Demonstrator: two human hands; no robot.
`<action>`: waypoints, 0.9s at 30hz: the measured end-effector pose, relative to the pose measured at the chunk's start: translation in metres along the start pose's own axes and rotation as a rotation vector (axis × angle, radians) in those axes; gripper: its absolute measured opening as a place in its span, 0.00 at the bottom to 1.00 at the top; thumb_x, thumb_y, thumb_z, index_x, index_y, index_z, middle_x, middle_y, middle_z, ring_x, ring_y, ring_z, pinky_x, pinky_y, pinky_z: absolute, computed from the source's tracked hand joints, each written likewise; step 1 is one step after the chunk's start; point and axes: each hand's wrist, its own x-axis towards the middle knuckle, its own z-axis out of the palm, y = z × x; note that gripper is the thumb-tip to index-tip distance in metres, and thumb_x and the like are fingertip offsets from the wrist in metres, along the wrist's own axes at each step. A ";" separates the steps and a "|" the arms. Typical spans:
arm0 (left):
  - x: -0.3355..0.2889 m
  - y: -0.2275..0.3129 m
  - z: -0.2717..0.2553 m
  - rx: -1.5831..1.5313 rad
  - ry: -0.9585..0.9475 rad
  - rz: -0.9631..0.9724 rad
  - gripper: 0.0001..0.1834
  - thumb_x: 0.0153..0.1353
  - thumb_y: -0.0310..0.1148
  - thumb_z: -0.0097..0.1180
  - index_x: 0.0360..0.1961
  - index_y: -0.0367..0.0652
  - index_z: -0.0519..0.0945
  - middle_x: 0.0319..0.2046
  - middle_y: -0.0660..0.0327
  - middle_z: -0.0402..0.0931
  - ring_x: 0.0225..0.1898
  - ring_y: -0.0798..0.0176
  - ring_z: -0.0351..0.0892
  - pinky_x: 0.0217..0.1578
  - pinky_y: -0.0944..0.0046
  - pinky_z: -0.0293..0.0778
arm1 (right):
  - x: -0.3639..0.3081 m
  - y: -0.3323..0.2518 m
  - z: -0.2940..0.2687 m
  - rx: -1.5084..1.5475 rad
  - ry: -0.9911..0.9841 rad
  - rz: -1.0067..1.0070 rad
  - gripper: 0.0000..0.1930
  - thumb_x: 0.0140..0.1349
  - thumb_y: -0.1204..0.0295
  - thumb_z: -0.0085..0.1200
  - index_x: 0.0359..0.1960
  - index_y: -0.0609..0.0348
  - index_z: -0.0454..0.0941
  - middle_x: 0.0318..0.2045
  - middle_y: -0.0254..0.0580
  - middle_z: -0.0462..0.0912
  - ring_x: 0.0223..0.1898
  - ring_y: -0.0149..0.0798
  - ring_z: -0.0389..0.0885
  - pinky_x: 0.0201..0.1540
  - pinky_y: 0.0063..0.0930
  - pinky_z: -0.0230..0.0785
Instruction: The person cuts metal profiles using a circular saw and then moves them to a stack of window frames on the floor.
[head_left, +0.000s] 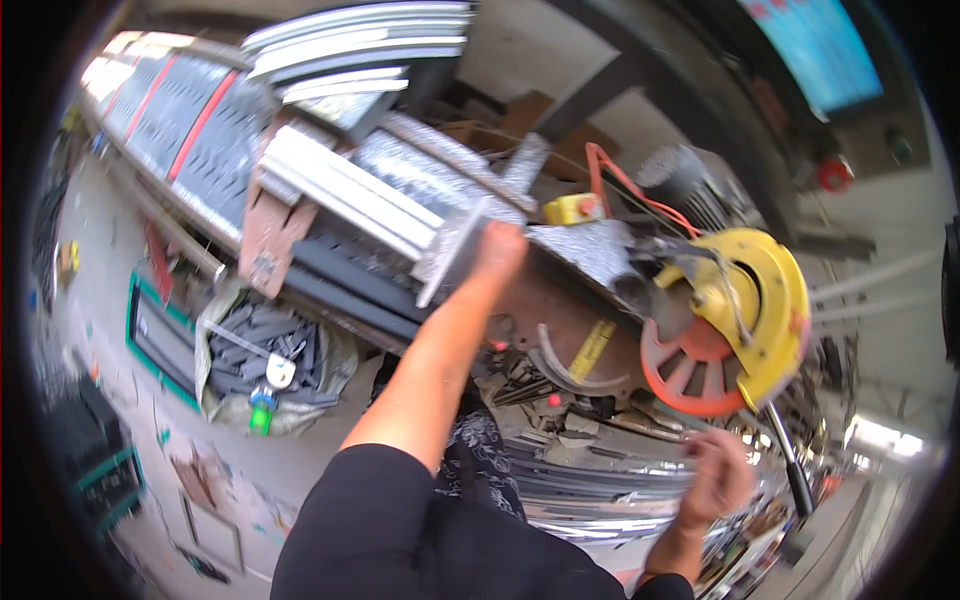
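My left hand [497, 250] reaches forward and closes over the edge of a grey flat block [452, 250] at the near end of some white profile bars [350, 190]. Its fingertips are blurred, and the block hides part of the grip. To the right, a yellow-guarded cut-off saw [775, 300] with an orange slotted disc [690, 365] stands beside the bench. My right hand [720, 475] hangs in the air below the disc, fingers loosely bent and apart, holding nothing. The saw's black lever handle [797, 485] is just to its right, not touched.
Dark profiles [350, 285] lie along the bench's near side. A roller table [190, 120] extends far left. Below stands a sack of grey offcuts [265, 345]. Long strips [600, 480] and scrap lie under the saw. A motor [685, 180] and orange cable [640, 185] sit behind.
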 end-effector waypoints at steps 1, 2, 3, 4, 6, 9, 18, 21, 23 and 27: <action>0.001 0.000 -0.007 0.042 -0.043 -0.002 0.07 0.43 0.37 0.66 0.22 0.47 0.83 0.26 0.59 0.80 0.36 0.55 0.81 0.40 0.55 0.73 | 0.005 -0.003 -0.051 -0.363 0.077 -0.231 0.07 0.64 0.84 0.48 0.42 0.72 0.77 0.27 0.48 0.82 0.27 0.40 0.79 0.33 0.28 0.74; 0.001 0.003 -0.010 0.024 -0.056 0.001 0.05 0.46 0.35 0.62 0.22 0.47 0.83 0.26 0.59 0.79 0.35 0.55 0.80 0.40 0.55 0.73 | 0.003 -0.001 -0.081 -0.466 0.325 -0.305 0.08 0.65 0.84 0.48 0.43 0.74 0.76 0.32 0.53 0.82 0.31 0.43 0.80 0.37 0.35 0.76; -0.003 -0.002 -0.009 0.055 -0.037 -0.015 0.04 0.48 0.32 0.58 0.23 0.46 0.82 0.26 0.59 0.78 0.35 0.54 0.80 0.42 0.55 0.72 | 0.011 0.001 -0.109 -0.617 0.421 -0.280 0.09 0.67 0.82 0.48 0.46 0.75 0.75 0.38 0.57 0.82 0.36 0.47 0.81 0.41 0.39 0.76; -0.005 -0.009 -0.003 0.087 -0.018 -0.001 0.04 0.51 0.33 0.58 0.23 0.49 0.84 0.27 0.61 0.80 0.36 0.57 0.81 0.42 0.53 0.72 | 0.025 -0.008 -0.134 -0.955 0.316 -0.211 0.13 0.66 0.80 0.51 0.51 0.74 0.75 0.44 0.56 0.82 0.41 0.51 0.81 0.50 0.42 0.74; -0.006 -0.009 -0.006 0.111 -0.120 0.012 0.08 0.49 0.40 0.64 0.28 0.49 0.84 0.30 0.61 0.79 0.39 0.57 0.80 0.44 0.54 0.71 | 0.047 -0.010 -0.160 -1.204 0.038 0.058 0.17 0.65 0.72 0.56 0.55 0.64 0.77 0.49 0.49 0.82 0.52 0.55 0.77 0.62 0.44 0.62; -0.008 -0.014 -0.017 0.119 -0.200 0.039 0.18 0.44 0.47 0.69 0.32 0.49 0.83 0.32 0.61 0.79 0.40 0.57 0.80 0.45 0.56 0.70 | 0.044 0.020 -0.190 -0.270 -0.434 0.874 0.21 0.58 0.69 0.61 0.52 0.69 0.77 0.35 0.47 0.83 0.32 0.37 0.82 0.37 0.31 0.76; -0.003 -0.002 -0.032 0.008 -0.178 0.035 0.18 0.40 0.42 0.72 0.29 0.44 0.82 0.32 0.57 0.78 0.40 0.51 0.78 0.45 0.53 0.69 | -0.094 0.029 -0.126 -0.379 -0.371 0.711 0.37 0.55 0.59 0.67 0.62 0.68 0.68 0.30 0.43 0.81 0.30 0.38 0.79 0.36 0.34 0.73; -0.003 -0.004 -0.032 0.008 -0.182 0.046 0.17 0.40 0.41 0.72 0.29 0.44 0.82 0.31 0.57 0.78 0.40 0.50 0.78 0.45 0.53 0.69 | -0.166 0.051 -0.074 -0.053 -0.144 1.023 0.35 0.56 0.63 0.68 0.62 0.65 0.68 0.24 0.38 0.79 0.24 0.35 0.77 0.29 0.31 0.72; -0.002 -0.003 -0.035 0.034 -0.215 0.044 0.18 0.42 0.43 0.72 0.30 0.44 0.82 0.31 0.57 0.78 0.40 0.51 0.78 0.45 0.52 0.69 | -0.201 0.066 -0.041 0.243 0.004 1.294 0.28 0.57 0.66 0.66 0.57 0.63 0.71 0.20 0.35 0.76 0.17 0.32 0.75 0.22 0.29 0.70; 0.002 -0.001 -0.035 0.047 -0.275 0.074 0.20 0.42 0.44 0.73 0.31 0.44 0.82 0.32 0.56 0.78 0.39 0.50 0.78 0.44 0.51 0.70 | -0.239 0.091 0.001 0.096 0.027 1.239 0.13 0.61 0.70 0.64 0.40 0.61 0.74 0.17 0.32 0.73 0.13 0.27 0.71 0.16 0.25 0.63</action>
